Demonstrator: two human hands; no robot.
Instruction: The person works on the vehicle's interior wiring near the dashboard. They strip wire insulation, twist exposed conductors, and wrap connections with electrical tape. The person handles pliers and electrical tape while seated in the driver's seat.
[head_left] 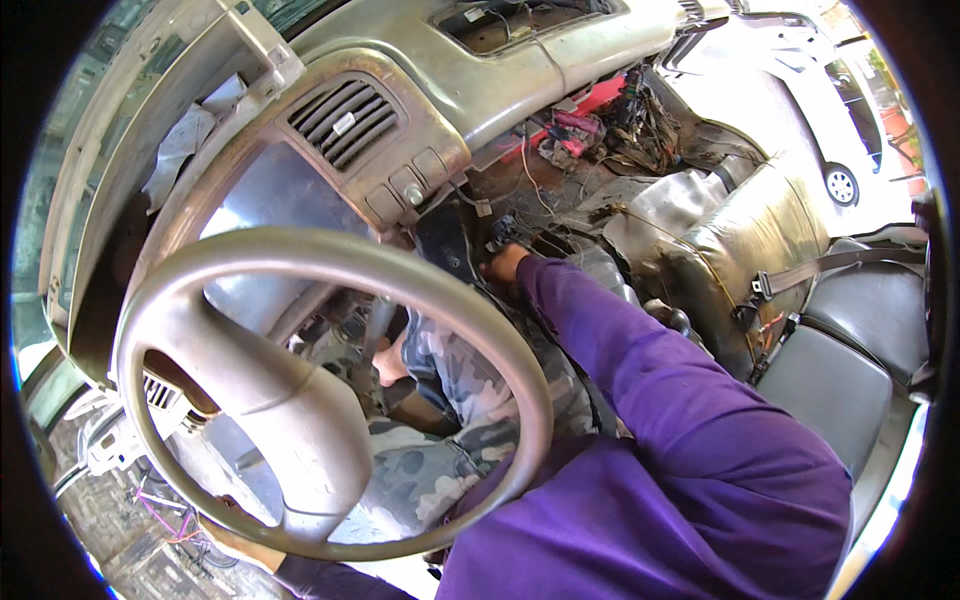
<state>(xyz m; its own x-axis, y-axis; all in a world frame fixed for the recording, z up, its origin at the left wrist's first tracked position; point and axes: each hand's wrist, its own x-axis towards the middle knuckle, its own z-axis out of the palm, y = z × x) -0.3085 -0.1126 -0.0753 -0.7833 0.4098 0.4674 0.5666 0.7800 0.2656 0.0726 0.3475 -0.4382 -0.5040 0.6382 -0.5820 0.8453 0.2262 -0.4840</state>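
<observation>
A worn grey steering wheel (535,390) takes up the left and middle of the view. At its lower left, my left hand (240,545) is closed round the rim, partly hidden by it. My right arm, in a purple sleeve, stretches forward to the centre of the cabin. There my right hand (507,263) is closed at a small dark part (503,230) below the dashboard. Its fingertips are mostly hidden, so what they hold is unclear. Next to that hand stands a dark panel (447,245) with a bolt hole.
The stripped dashboard (500,85) has an open cavity (490,25) on top and an air vent (345,122). Tangled wiring (640,130) hangs in the far footwell. A worn seat (745,245) and a seat belt buckle (765,286) are at right. My camouflage-trousered legs (425,480) lie beneath the wheel.
</observation>
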